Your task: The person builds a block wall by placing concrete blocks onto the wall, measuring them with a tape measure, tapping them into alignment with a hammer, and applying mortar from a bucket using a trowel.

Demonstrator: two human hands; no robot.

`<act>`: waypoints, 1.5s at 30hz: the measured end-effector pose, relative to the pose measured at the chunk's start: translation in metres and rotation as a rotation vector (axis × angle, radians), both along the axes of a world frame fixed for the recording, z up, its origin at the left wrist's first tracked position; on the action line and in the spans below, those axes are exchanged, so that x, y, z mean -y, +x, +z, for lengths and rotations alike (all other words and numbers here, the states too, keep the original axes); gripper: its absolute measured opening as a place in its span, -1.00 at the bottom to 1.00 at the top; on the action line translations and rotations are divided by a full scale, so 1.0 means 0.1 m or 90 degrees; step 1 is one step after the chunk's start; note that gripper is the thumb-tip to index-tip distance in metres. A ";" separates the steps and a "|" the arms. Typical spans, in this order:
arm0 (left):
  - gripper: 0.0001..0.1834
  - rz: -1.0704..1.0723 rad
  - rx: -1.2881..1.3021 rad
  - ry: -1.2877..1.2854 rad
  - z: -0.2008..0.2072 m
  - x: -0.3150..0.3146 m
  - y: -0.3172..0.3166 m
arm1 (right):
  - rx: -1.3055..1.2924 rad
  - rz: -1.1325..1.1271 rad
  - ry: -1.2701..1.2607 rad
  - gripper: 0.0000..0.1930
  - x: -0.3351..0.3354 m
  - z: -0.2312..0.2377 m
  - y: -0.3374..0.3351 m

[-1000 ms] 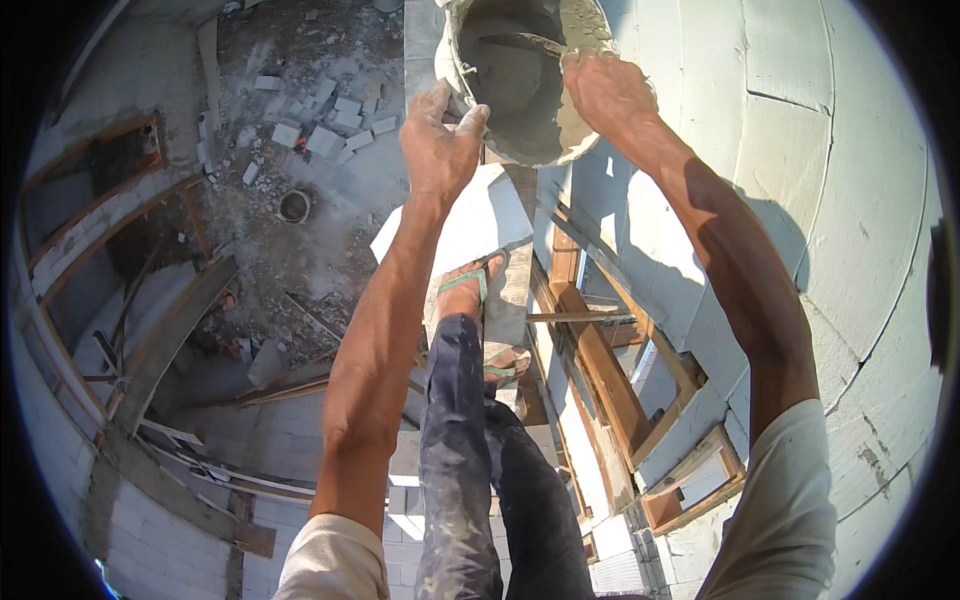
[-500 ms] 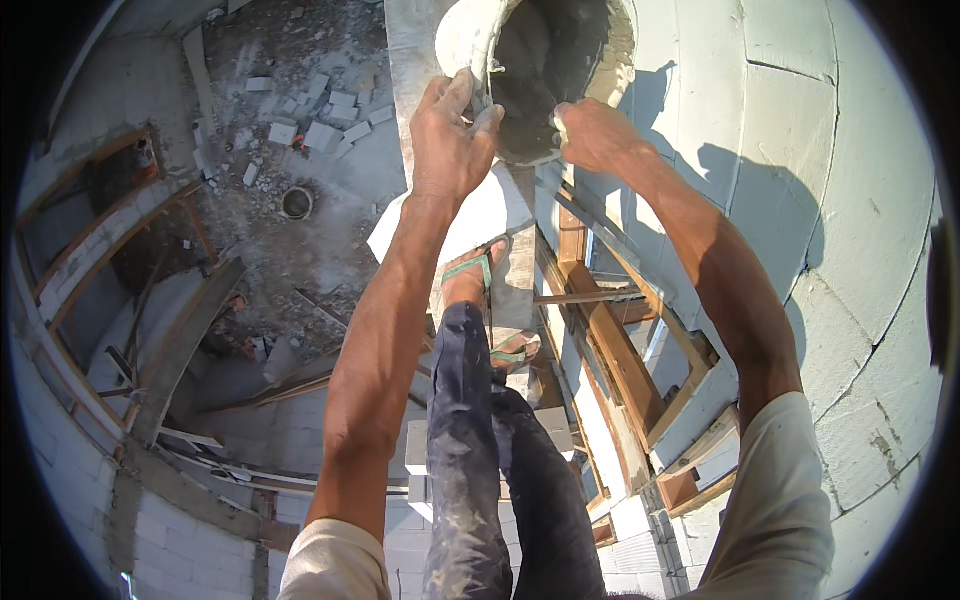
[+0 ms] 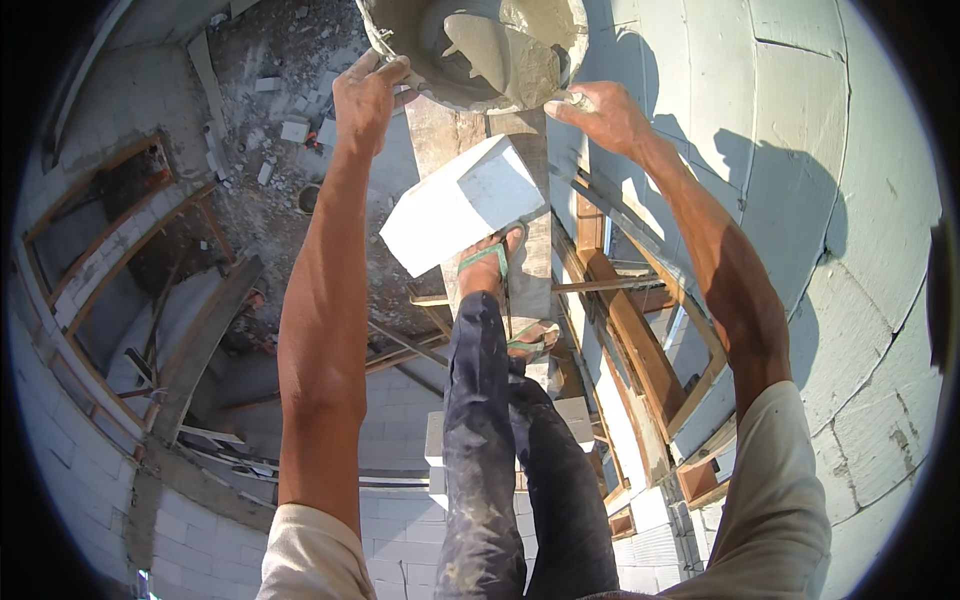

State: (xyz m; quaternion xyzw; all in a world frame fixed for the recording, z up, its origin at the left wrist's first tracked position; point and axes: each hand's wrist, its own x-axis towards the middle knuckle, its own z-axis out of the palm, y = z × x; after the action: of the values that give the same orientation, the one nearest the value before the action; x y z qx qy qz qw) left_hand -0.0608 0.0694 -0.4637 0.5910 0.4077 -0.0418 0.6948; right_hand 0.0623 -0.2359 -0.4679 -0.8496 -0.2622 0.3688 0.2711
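A grey bucket [image 3: 540, 75] holding wet mortar and a trowel [image 3: 490, 50] sits at the top of the view on a wooden plank [image 3: 440, 140]. My left hand [image 3: 365, 95] grips the bucket's left rim. My right hand [image 3: 600, 115] holds its right side. A white building block [image 3: 460, 205] lies on the plank just in front of my foot in a green sandal [image 3: 485, 260]. My legs in dark, spattered trousers [image 3: 490, 430] stand on the plank.
A white block wall [image 3: 800, 200] curves up on the right. Wooden scaffold beams [image 3: 630, 330] run beside it. Far below on the left lie rubble [image 3: 290, 130], loose blocks and timber formwork [image 3: 110, 230]. More white blocks [image 3: 400, 500] form a wall beneath me.
The bucket has moved up and away along the plank with both hands on it. The white block and my sandalled foot have come fully into view.
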 end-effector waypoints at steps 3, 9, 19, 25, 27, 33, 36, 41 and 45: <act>-0.24 -0.069 -0.079 0.123 -0.11 0.06 -0.30 | -0.059 -0.044 0.002 -0.21 0.02 0.16 -0.09; 0.43 -0.540 -0.148 0.487 0.16 1.17 -1.26 | -0.107 -0.169 -0.005 -0.15 0.55 0.29 -0.45; 0.18 -0.510 -0.145 0.564 0.14 1.35 -1.39 | -0.109 -0.209 -0.054 -0.38 1.50 0.16 -1.23; 0.23 -0.458 -0.121 0.582 0.66 1.49 -1.77 | -0.046 -0.179 -0.051 -0.52 1.44 0.47 -1.38; 0.24 -0.436 -0.100 0.580 0.82 1.59 -1.82 | 0.029 -0.114 -0.127 -0.61 1.36 0.59 -1.42; 0.18 -0.386 -0.159 0.563 1.10 1.73 -1.78 | 0.107 -0.026 -0.160 -0.69 1.12 0.95 -1.67; 0.18 -0.368 -0.178 0.560 1.17 1.77 -1.73 | 0.110 -0.024 -0.128 -0.73 1.09 1.20 -1.75; 0.18 -0.343 -0.187 0.571 1.29 1.79 -1.66 | 0.194 -0.011 -0.077 -0.73 1.07 1.59 -1.92; 0.19 -0.313 -0.196 0.547 1.45 1.79 -1.58 | 0.281 0.008 -0.044 -0.62 1.15 1.77 -2.13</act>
State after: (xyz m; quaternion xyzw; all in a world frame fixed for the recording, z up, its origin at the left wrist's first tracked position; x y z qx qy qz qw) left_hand -0.2184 -0.1096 -0.3184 0.8884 0.3344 -0.1192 0.2911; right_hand -0.1510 -0.3504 -0.2904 -0.9168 -0.3078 0.1845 0.1751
